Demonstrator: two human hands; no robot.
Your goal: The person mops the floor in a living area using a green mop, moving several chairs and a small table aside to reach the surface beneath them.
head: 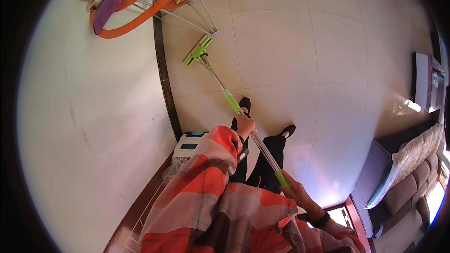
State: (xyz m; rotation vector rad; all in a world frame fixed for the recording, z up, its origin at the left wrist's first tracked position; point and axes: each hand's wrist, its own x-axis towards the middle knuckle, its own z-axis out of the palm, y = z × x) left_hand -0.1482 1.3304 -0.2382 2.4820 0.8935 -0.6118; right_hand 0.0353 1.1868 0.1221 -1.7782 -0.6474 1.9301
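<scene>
Both my hands are on a sponge mop with a metal pole (pixel 264 149) that runs diagonally across the view. My left hand (pixel 245 125) is wrapped around the pole just below its upper green sleeve (pixel 232 101). At the near end, my right hand (pixel 296 190) grips the green end handle (pixel 282 179). The green mop head (pixel 199 51) rests on the tiled floor (pixel 277 49), close to the dark baseboard (pixel 163 66). Its sponge edge faces the wall side, and one end lies right by a thin metal furniture leg.
Orange furniture (pixel 147 24) on metal legs stands by the white wall (pixel 88 95), with a purple item (pixel 108 8) on it. A white-and-blue container (pixel 188 146) sits beside my left arm against the wall. A cushioned sofa (pixel 404 179) is at the right.
</scene>
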